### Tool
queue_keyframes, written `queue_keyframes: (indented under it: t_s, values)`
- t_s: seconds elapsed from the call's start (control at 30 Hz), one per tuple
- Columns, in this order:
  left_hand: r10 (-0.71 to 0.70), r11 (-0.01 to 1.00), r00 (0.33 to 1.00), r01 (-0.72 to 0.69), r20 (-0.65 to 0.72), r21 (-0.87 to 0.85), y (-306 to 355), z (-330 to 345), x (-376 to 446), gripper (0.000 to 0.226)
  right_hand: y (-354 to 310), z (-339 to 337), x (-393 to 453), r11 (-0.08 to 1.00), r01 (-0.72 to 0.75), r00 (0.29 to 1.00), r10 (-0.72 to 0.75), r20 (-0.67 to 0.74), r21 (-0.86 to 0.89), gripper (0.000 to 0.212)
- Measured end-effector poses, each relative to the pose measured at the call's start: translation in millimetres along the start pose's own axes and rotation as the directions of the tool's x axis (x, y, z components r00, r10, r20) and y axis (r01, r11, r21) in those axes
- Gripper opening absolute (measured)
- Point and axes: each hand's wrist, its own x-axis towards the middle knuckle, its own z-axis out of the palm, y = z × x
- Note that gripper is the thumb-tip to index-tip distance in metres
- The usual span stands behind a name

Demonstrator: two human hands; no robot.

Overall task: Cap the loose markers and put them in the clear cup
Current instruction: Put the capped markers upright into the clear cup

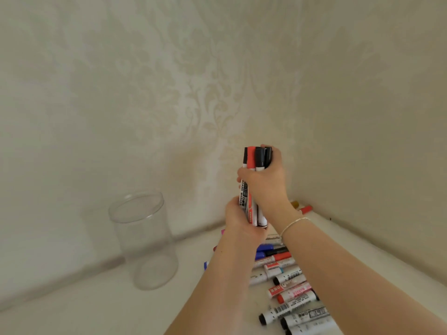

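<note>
Bundle of capped markers (254, 165) held upright in mid-air, right of centre, above the far end of the pile: three black caps and one red at the top, white barrels below, one printed "BOARD MARKER". Gripped from the right near the caps by the right hand (266, 180), fingers curled round the barrels. Gripped lower down from the left by the left hand (238, 218), fingers wrapped round the bottom ends. Thin bracelet (294, 223) on the right wrist.

Cup (142, 240) standing upright well to the left of the bundle, clear, nothing visible inside, close to the far wall.

Pile of loose markers (287, 284) lying on the white shelf (96, 308) under and right of the forearms, running from near to far: black, red and blue caps, mostly white barrels. Two more markers, red (305, 209) and yellowish (294, 203), far back in the corner.

Patterned cream wallpaper (169, 81) behind and to the right.
</note>
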Motion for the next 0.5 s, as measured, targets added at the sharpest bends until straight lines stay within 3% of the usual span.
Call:
queue_keyframes:
  t_s: [0.13,0.27,0.3,0.33,0.37,0.4,0.43,0.47,0.5]
  values:
    - [0.118,0.993,0.993,-0.118,0.001,-0.007,31.4,-4.5,-30.3,0.035,-28.7,31.9,-20.7,0.997,0.075,0.995,-0.076,0.067,0.012,0.039]
    - [0.409,0.908,0.908,-0.415,0.087,0.061,87.0,-2.2,-73.4,0.033,-67.8,72.5,-24.3,0.975,0.088,0.992,-0.104,0.07,0.203,0.034]
    - [0.545,0.81,0.835,-0.548,0.078,0.208,104.3,-7.0,-79.4,0.031,-75.4,84.5,-23.4,0.964,0.07,0.993,-0.092,0.072,0.258,0.033]
    - [0.707,0.612,0.702,-0.667,0.084,0.426,122.1,-14.1,-84.8,0.028,-80.3,97.0,-22.3,0.954,0.057,0.993,-0.084,0.079,0.293,0.033]
    - [0.849,0.316,0.509,-0.706,0.143,0.634,140.7,-24.3,-89.5,0.023,-82.6,109.9,-21.4,0.952,0.055,0.992,-0.085,0.088,0.3,0.033]
    - [0.904,0.037,0.344,-0.653,0.252,0.756,157.1,-35.8,-94.2,0.02,-82.2,123.3,-20.7,0.956,0.061,0.991,-0.092,0.097,0.288,0.033]
    - [0.895,-0.125,0.29,-0.566,0.339,0.815,171.8,-47.3,-98.3,0.022,-81.0,136.1,-20.9,0.96,0.069,0.989,-0.101,0.107,0.273,0.033]
    - [0.865,-0.178,0.329,-0.504,0.378,0.845,185.4,-58.4,-101.6,0.025,-78.5,148.4,-21.1,0.962,0.073,0.987,-0.107,0.12,0.263,0.034]
    - [0.821,-0.159,0.433,-0.453,0.372,0.877,196.7,-69.3,-103.7,0.029,-75.1,159.5,-21.5,0.963,0.072,0.985,-0.109,0.135,0.258,0.034]
